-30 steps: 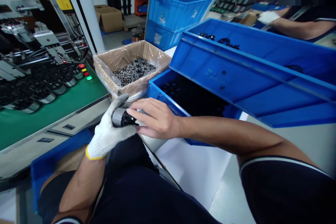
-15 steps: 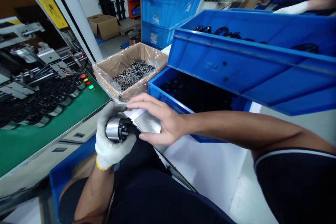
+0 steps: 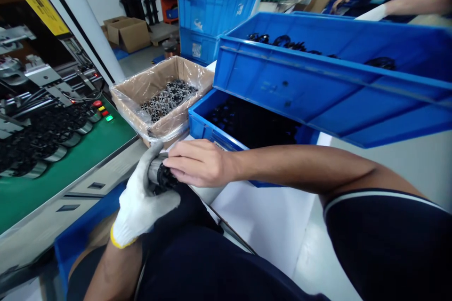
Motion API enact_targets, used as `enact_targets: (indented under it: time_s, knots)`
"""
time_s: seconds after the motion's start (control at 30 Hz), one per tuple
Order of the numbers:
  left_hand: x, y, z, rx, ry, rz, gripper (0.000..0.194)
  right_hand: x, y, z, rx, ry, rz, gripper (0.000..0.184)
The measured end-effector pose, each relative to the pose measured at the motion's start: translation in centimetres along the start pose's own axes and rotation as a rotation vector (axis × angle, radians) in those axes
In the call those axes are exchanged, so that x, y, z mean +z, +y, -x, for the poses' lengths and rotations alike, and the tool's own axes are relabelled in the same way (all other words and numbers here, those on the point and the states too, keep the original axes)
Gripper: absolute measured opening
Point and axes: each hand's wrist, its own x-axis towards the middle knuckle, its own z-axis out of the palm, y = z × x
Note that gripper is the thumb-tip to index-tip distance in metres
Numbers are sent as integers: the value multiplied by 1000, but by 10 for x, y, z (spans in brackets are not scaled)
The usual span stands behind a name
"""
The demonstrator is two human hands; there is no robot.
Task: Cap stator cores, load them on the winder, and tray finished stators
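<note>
Head view, held cylinder (image 3: pixel 154 170), carton (image 3: pixel 173 125) of rings (image 3: pixel 167 99), crates (image 3: pixel 254 77) of black parts (image 3: pixel 294 46)

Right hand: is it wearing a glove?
No, the right hand is bare at the end of the metal part, while the left hand wears a white glove with a yellow cuff.

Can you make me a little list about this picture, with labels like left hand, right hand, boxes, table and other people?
Left hand: gloved in white, holding a silver and black part
Right hand: bare, over the part's black end; grip hidden
Cardboard box: lined with clear plastic, holding metal rings
Lower blue bin: black pieces inside
Green table: more silver and black parts
Other person: top right, partly shown
</note>
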Motion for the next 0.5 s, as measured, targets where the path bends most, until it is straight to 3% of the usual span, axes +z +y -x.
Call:
enact_targets:
  time_s: [0.17, 0.37, 0.5]
  knots:
    - [8, -3, 3, 11, 86, 56, 74, -3, 0, -3, -18, 43, 59, 5]
    - [5, -13, 7, 86, 107, -29, 76, -4, 0, -4, -23, 55, 58, 9]
    - [7, -9, 8, 109, 93, -26, 77, -7, 3, -8, -165, 52, 103, 10]
